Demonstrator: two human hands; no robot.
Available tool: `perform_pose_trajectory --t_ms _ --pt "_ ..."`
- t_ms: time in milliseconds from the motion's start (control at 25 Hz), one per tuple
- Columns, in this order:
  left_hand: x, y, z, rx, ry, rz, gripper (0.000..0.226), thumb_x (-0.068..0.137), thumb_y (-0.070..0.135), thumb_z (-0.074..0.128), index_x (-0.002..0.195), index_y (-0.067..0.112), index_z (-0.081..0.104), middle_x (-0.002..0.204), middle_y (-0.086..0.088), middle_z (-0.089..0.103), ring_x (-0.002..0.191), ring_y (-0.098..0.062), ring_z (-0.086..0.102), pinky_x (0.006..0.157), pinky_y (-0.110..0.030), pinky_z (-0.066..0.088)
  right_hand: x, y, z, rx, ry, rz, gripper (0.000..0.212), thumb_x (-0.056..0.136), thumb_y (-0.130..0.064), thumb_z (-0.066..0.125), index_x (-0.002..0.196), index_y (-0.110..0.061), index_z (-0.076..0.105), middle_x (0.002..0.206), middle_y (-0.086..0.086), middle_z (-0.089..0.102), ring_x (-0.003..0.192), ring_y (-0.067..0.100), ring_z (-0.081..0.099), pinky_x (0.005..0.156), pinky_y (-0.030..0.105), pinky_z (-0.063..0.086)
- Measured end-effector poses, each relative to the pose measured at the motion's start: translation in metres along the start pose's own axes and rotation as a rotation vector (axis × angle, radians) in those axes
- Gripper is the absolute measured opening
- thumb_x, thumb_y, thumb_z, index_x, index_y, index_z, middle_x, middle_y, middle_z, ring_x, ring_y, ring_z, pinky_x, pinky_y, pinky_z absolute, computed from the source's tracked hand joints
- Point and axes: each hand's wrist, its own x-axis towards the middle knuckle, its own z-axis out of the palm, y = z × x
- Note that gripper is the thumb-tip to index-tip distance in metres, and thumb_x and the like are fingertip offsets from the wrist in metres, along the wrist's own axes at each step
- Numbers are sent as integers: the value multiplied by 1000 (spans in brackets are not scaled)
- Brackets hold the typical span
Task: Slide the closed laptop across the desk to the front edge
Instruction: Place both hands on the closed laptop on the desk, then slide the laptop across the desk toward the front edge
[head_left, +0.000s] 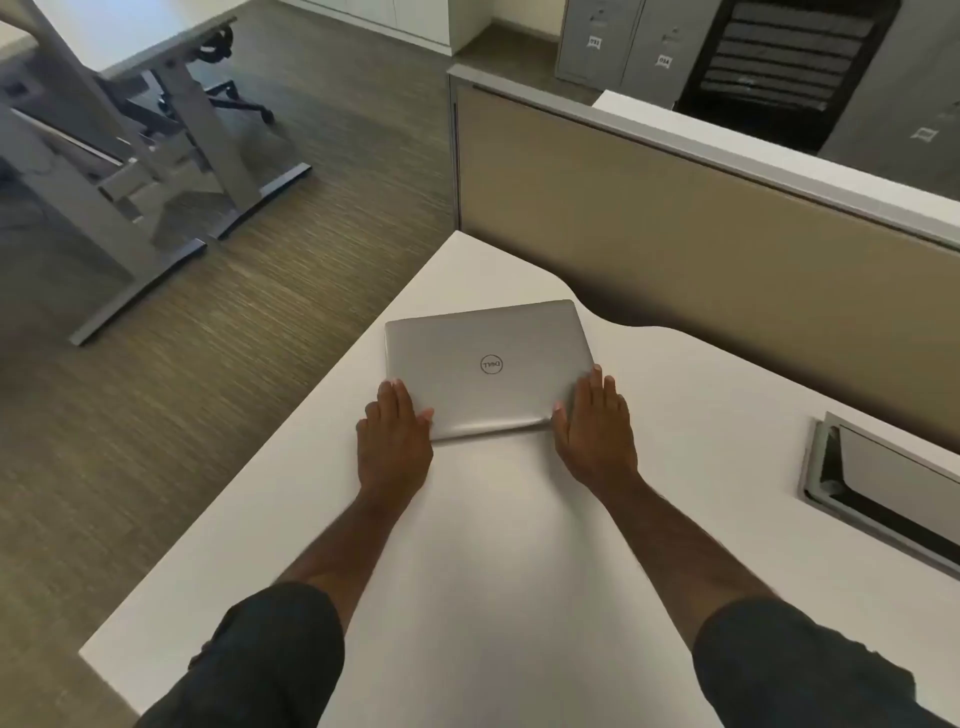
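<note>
Both hands are seen laid flat and spread at the near corners of the closed laptop (488, 366): the left hand (395, 441) rests with its fingers on the lid's near-left corner and its thumb against the near edge, while the right hand (595, 434) is set along the near-right side with its thumb at the corner. Nothing is pinched or gripped; the palms appear to be pressed down and inward, a hold judged suited to steering a flat slab across a surface without lifting it. Whether the palms bear on the lid or on the tabletop (519, 571) beneath cannot be settled from this angle. The white tabletop is shown running toward the viewer, with a tan partition (727, 249) behind it and a recessed cable hatch (878, 488) at the right, well apart from the laptop. The silver laptop lies near the tabletop's far left corner, close to the curved back edge, so most of the slide to the front edge is judged not yet done. A round logo (491, 365) reading DELL is carried on the lid, seen upside down, which suggests the hinge lies toward the person. Small numbered tags on the grey cabinets (623, 47) beyond are too blurred to be read.
</note>
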Motion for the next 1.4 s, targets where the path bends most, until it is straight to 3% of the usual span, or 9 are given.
perform_pose_trajectory --t_ms 120,200,320,440,600,760,960,1160,1400 --pt "15 -1 3 -102 36 -101 53 106 36 37 141 -3 41 124 -23 54 103 -41 54 79 -51 48 20 -1 4 100 36 82 65 100 -51 40 142 -1 39 155 24 37 122 43 50 97 49 44" --pt "29 3 4 -183 43 -158 50 106 37 36 136 -2 44 117 -23 55 103 -42 53 78 -52 47 31 0 7 87 31 125 73 99 -58 38 145 -1 37 156 24 37 120 44 52 95 49 45" --pt "46 11 6 -273 63 -233 49 106 38 36 133 -2 46 117 -23 53 105 -43 53 80 -52 48 42 0 13 95 17 158 77 98 -62 34 146 -2 36 149 23 44 114 45 54 91 49 46" --pt "56 14 10 -312 74 -280 53 104 41 39 135 -2 44 121 -24 51 108 -43 51 80 -53 50 54 4 13 147 49 176 75 97 -62 37 142 -2 40 129 21 57 107 43 54 85 48 47" --pt "59 19 14 -360 50 -353 69 97 54 48 141 1 39 127 -22 48 114 -41 47 85 -52 49 66 2 16 263 49 233 76 93 -68 42 136 -5 45 123 24 57 111 44 52 89 51 46" --pt "59 19 11 -445 67 -387 77 85 65 61 132 6 42 121 -18 48 111 -41 50 84 -51 50 80 -4 12 407 -30 378 94 78 -82 49 139 -12 40 131 20 51 120 44 47 98 54 42" --pt "67 9 11 -703 36 -445 85 77 60 73 140 16 37 124 -20 50 116 -42 52 94 -50 49 85 5 11 516 -74 404 98 73 -73 67 145 -16 33 135 19 49 124 43 50 103 53 43" --pt "67 -3 11 -808 3 -389 94 79 57 74 153 19 28 136 -17 52 127 -34 51 103 -42 43 79 1 17 514 -93 407 103 72 -78 62 154 -29 25 129 14 51 119 38 55 99 50 47" --pt "44 -8 17 -828 29 -372 97 80 56 74 155 19 25 139 -16 49 130 -32 49 105 -40 42 51 4 19 534 -67 406 104 70 -81 60 155 -31 25 124 10 51 120 34 54 99 48 47"
